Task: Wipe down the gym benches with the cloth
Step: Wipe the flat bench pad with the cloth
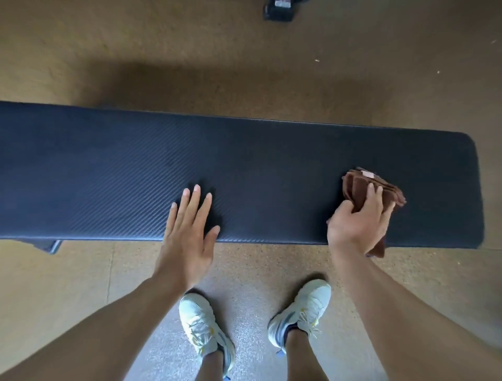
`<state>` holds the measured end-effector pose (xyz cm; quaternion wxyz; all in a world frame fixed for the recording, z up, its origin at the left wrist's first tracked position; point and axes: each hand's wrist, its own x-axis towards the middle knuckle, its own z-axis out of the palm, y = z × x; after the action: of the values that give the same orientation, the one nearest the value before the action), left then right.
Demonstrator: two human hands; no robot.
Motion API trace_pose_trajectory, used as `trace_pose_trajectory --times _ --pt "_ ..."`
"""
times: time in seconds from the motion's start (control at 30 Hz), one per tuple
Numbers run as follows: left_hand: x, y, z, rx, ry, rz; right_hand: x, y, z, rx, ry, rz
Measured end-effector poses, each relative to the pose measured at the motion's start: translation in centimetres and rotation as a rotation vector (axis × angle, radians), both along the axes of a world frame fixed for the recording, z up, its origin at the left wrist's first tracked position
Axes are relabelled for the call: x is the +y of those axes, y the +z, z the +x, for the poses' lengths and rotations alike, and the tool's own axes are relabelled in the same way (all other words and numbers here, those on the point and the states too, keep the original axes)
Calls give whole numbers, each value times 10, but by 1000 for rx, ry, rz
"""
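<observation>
— Where was the cloth (pixel 364 187)?

— Bunched brown in the right hand (pixel 355 225), fingers curled round it, pressed on the bench (pixel 244 163) near its right end; a corner hung below the palm.

— And the left hand (pixel 187 239)?

— Flat on the pad's near edge, fingers straight, slightly spread. 2 pale shoes (pixel 203 326) stood behind the wrists.

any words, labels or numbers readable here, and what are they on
None can be read.
Pale tag on the folded brown cloth gripped by the right hand: no legible print.
White label on the black object on the floor beyond the dark padded bench: too blurred.
</observation>
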<state>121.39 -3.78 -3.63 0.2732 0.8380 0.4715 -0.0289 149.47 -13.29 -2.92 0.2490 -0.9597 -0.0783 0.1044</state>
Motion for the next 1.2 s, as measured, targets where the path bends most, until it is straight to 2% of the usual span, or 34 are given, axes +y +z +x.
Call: trace_pose_trajectory --times 0.13,0.3,0.43,0.53,0.6,0.63,0.67,0.7,0.77,0.8,0.87,1.0,1.07,1.13,1.2 --pt "-10 2 -29 -76 123 -36 33 -5 -50 -67 315 -35" --pt "-16 1 -64 -117 178 -77 68 -5 -131 -96 712 -58" --pt "2 3 -84 -146 257 -29 88 -6 -189 -129 1341 -23" --pt "17 6 -92 -177 299 14 113 -9 -196 -220 1865 -33" --pt "25 8 -96 -188 300 25 137 -11 -180 -338 2052 -96" --pt "29 8 -98 -195 306 28 148 -12 -169 -400 2022 -130" --pt "34 9 -99 -200 317 32 158 -13 -159 -425 1869 -166" --pt "39 10 -101 -205 332 42 167 -12 -148 -383 1591 -195" --pt "52 11 -104 -217 357 65 189 -5 -133 -144 893 -221" --pt "59 12 -106 -226 369 74 200 -2 -133 -32 674 -214" --pt "72 13 -112 -243 383 97 216 0 -147 24 559 -214" --pt "89 15 -139 -259 443 140 241 -4 -193 -13 655 -152" --pt "93 15 -157 -266 479 164 250 -5 -231 -64 814 -140" --pt "95 15 -172 -286 519 182 251 -6 -282 -119 1193 -14" --pt "96 14 -184 -306 552 220 241 -15 -336 -174 1752 62"
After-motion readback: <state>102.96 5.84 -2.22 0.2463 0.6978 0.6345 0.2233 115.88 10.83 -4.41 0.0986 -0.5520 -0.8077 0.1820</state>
